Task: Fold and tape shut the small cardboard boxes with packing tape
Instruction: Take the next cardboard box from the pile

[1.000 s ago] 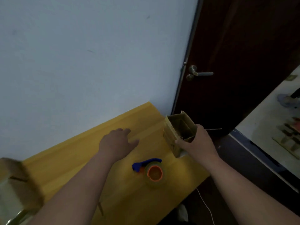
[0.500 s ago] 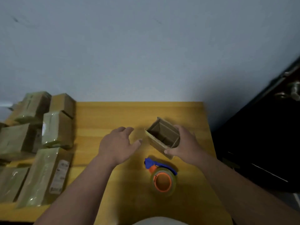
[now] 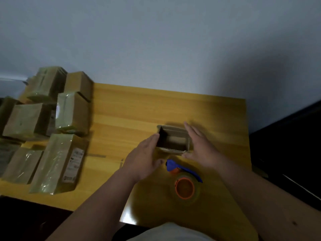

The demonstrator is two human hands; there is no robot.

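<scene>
Since half a second ago my right hand (image 3: 199, 146) has let go of the open cardboard box (image 3: 173, 140); both hands, left hand (image 3: 144, 157) included, flank it with straight fingers, holding nothing. It sits on the table (image 3: 121, 119), behind the tape dispenser (image 3: 184, 180).

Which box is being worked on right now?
On the yellow table, go right of the pile of taped parcels, just beyond the tape dispenser. The small cardboard box stands between both hands; unlike the parcels, its top gapes open.
</scene>
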